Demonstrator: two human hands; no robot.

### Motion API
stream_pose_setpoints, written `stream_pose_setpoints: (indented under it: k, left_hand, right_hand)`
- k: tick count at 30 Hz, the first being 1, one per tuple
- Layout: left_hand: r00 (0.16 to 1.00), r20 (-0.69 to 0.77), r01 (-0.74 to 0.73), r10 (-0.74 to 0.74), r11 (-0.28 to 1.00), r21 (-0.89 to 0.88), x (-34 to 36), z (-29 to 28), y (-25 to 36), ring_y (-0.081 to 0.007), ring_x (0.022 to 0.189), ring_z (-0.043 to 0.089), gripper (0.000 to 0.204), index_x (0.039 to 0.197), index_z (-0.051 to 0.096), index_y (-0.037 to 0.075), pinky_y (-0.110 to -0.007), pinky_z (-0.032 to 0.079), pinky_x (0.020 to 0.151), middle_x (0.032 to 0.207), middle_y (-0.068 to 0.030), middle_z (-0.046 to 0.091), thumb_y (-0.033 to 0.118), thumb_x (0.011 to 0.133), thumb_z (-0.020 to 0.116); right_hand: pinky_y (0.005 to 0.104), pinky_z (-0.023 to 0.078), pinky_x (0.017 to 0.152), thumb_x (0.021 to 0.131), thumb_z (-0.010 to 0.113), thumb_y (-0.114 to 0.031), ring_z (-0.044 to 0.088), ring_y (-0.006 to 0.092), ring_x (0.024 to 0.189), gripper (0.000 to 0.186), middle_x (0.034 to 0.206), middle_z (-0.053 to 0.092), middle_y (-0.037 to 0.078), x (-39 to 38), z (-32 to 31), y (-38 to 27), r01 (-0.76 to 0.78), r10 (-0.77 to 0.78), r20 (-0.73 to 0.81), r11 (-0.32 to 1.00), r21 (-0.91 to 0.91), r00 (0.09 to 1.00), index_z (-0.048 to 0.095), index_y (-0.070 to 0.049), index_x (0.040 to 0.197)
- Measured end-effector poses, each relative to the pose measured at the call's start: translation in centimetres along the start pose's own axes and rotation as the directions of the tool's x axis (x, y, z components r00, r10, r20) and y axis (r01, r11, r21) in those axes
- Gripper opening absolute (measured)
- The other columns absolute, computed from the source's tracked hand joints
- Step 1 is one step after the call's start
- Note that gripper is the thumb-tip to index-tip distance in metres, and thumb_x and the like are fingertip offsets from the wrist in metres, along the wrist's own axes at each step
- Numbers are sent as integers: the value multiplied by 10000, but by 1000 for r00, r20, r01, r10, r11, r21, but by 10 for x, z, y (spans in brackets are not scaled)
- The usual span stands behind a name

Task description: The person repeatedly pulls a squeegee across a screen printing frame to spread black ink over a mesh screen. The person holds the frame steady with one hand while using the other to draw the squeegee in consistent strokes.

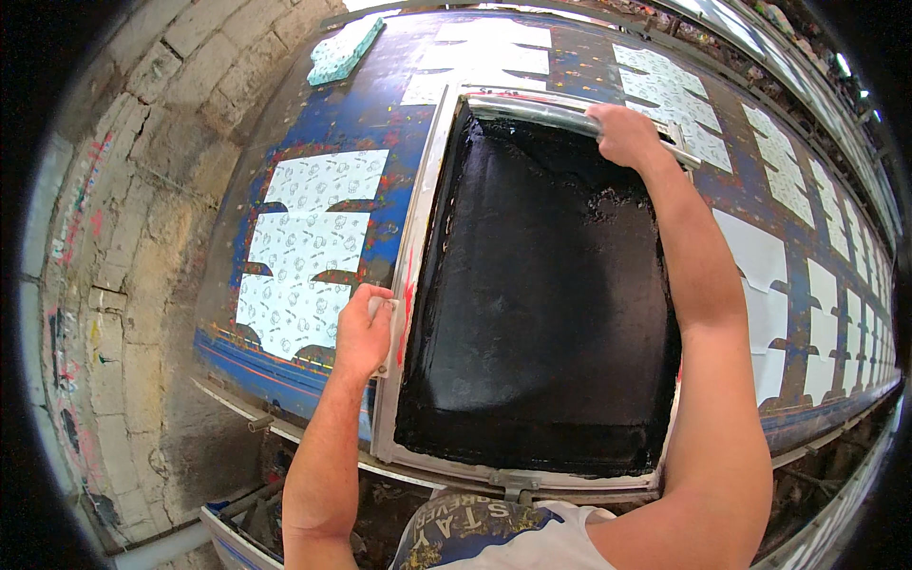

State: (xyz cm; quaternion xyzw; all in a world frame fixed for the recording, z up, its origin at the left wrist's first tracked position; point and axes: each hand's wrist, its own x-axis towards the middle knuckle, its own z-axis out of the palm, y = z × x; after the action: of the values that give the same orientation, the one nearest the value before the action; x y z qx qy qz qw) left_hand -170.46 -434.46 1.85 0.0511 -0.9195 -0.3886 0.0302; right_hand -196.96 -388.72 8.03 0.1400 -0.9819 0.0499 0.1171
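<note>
A rectangular screen frame (427, 190) lies on the long table, its mesh (518, 285) coated in glossy black ink. My left hand (366, 337) is closed on a small pale plate at the frame's left side, low on that edge. My right hand (627, 133) grips a metal squeegee bar (541, 115) across the far end of the screen, with the arm stretched along the right side. White cut pieces with small printed motifs (313, 223) lie left of the frame; plainer white pieces (749, 252) lie to its right.
The blue, paint-stained table (332, 119) curves away right, holding several rows of cut pieces (774, 161). A folded mint cloth (344, 49) lies at the back left. A block wall (128, 361) runs along the left. A rail (233, 404) follows the table's near edge.
</note>
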Motion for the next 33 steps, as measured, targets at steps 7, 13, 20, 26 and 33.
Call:
stream_pose_setpoints:
  k: [7,13,20,26,33]
  left_hand:
    - [1000,1,-6,6,1000,23,0,1,-5,-398,1032,754,142,1189,700,61,-463,568,929,1052,-222,774,112,1067,649]
    - [998,-24,-63,64,995,72,2,3,-12,-393,982,757,143,1182,710,62,-465,564,893,1001,-225,772,124,1064,657]
    - [992,-39,-121,122,992,41,2,4,-15,-407,988,750,150,1177,711,54,-474,561,913,1011,-231,772,133,1062,657]
    - [991,-26,-128,129,991,40,6,4,-21,-468,1135,736,211,1187,727,56,-510,558,996,1143,-269,776,165,1033,634]
    - [987,-24,-160,159,987,-35,14,9,-33,-457,1131,744,243,1202,727,35,-502,565,1001,1158,-265,781,161,1022,623]
  right_hand:
    - [530,579,1022,856,587,2,724,401,1231,409,1223,786,191,-6,-16,-19,15,-11,194,1000,-17,981,762,-127,1202]
    - [515,591,1041,887,606,-51,743,374,1217,403,1234,799,158,-54,-31,-41,30,-39,297,999,33,954,776,-156,1237]
    - [526,616,1015,852,649,-85,754,382,1200,416,1233,802,156,-157,-35,-96,75,-72,294,997,3,953,772,-146,1245]
    - [529,610,995,846,671,-79,750,383,1167,416,1187,783,140,-261,-51,-156,66,-74,311,997,37,948,755,-150,1247]
    - [506,612,964,838,711,-30,759,360,1124,421,1146,775,88,-377,-60,-225,-26,-22,297,988,154,955,785,-190,1221]
